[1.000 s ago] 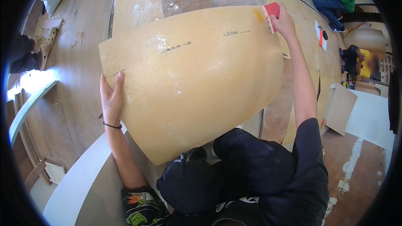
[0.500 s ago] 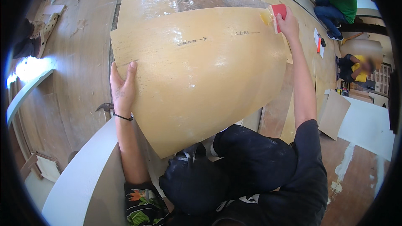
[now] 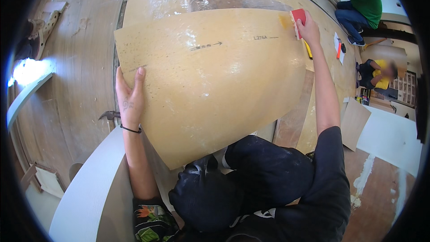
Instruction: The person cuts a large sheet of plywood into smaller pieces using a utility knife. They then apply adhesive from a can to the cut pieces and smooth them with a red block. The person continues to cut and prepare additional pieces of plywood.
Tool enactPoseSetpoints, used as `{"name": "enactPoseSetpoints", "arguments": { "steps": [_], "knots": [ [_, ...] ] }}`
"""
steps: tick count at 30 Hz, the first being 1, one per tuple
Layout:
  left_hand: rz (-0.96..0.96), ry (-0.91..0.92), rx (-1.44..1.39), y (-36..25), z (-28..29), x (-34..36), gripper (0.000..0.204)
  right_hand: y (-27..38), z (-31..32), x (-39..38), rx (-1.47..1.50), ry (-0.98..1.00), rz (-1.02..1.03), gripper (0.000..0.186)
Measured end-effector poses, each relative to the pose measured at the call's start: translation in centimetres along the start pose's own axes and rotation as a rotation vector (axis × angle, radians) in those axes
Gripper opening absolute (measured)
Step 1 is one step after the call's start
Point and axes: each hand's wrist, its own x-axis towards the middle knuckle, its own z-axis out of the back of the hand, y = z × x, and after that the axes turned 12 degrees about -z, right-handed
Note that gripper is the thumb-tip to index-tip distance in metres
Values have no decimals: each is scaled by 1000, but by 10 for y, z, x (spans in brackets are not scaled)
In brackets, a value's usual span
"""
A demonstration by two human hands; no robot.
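My left hand (image 3: 131, 96) grips the left edge of a large, gently bowed tan sheet (image 3: 210, 85) with printed markings, thumb on top. At its far right corner my right hand (image 3: 309, 32) holds a red flat spreader (image 3: 299, 16) with pale residue along its edge, against a smear of yellow paste (image 3: 284, 20). A yellow tool (image 3: 308, 50) shows just under that hand. A hammer (image 3: 109, 115) lies left of my left wrist, beside a curved white panel (image 3: 85, 195).
A worker in green (image 3: 360, 2) crouches at top right; another in yellow (image 3: 380, 76) is at right. An orange tool (image 3: 339, 51) lies on white paper. Someone's clog (image 3: 47, 36) shows at left, above a curved strip (image 3: 24, 94). Boards (image 3: 354, 125) stand at right.
Since a second ago the sheet and my left hand have shifted a little right and upward in view. The spreader sits slightly farther right and lower, and the yellow tool has come into sight.
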Motion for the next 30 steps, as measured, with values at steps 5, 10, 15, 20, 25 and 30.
{"name": "enactPoseSetpoints", "arguments": {
  "steps": [5,10,15,20,25,30],
  "knots": [
    [-23,-46,-15,-4,-2,-4,66,18,-1,-6,65,-4,118,45],
    [-46,-9,-108,-1,-1,-1,53,39,-5,-14,151,6,193,44],
    [-64,-16,-83,-1,-2,-1,49,57,-1,-25,196,25,207,42],
    [-90,-9,-99,-4,-2,-3,50,75,3,-37,203,4,262,42],
    [-74,-15,-185,-1,-4,-7,52,96,5,-46,220,49,231,45],
    [-111,-40,-147,8,-9,-12,55,122,6,-54,263,51,248,48]
  ]
}}
